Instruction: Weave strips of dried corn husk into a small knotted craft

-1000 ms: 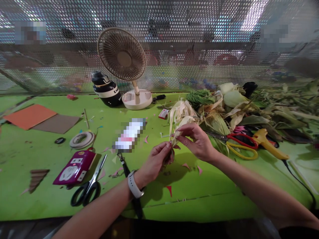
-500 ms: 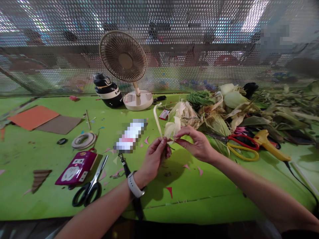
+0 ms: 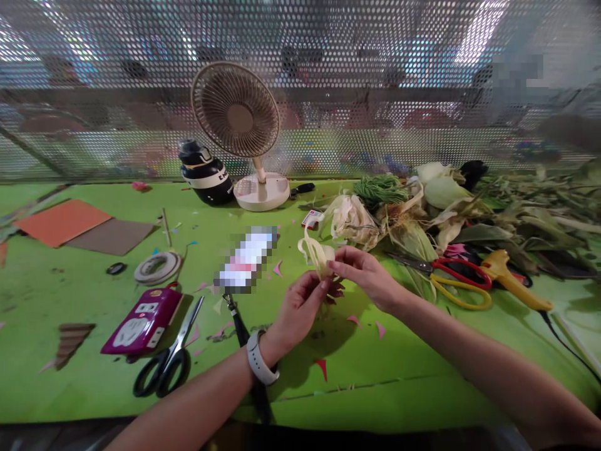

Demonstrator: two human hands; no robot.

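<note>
Pale yellow strips of corn husk (image 3: pixel 318 252) stand up between my two hands, curling over at the top. My left hand (image 3: pixel 303 304), with a white watch band at its wrist, pinches the husk from below between thumb and fingers. From the right, my right hand (image 3: pixel 364 272) grips the same husk with thumb and forefinger, close against the left fingertips. The lower end of the husk is hidden by my fingers. Behind the hands lies a bundle of dried husks (image 3: pixel 354 219), beside a small red and white box (image 3: pixel 311 218).
Red and yellow scissors (image 3: pixel 462 282) and a yellow glue gun (image 3: pixel 514 279) lie right, before a husk pile (image 3: pixel 498 207) and green string (image 3: pixel 380 188). Left are black-handled scissors (image 3: pixel 171 357), a purple pouch (image 3: pixel 143 319), tape (image 3: pixel 157 266) and a phone (image 3: pixel 248 260). A fan (image 3: pixel 261 191) stands behind.
Both hands have moved slightly to the right and closer together. The long husk strip that stood apart on the left is now gathered beside the wider piece and bends over.
</note>
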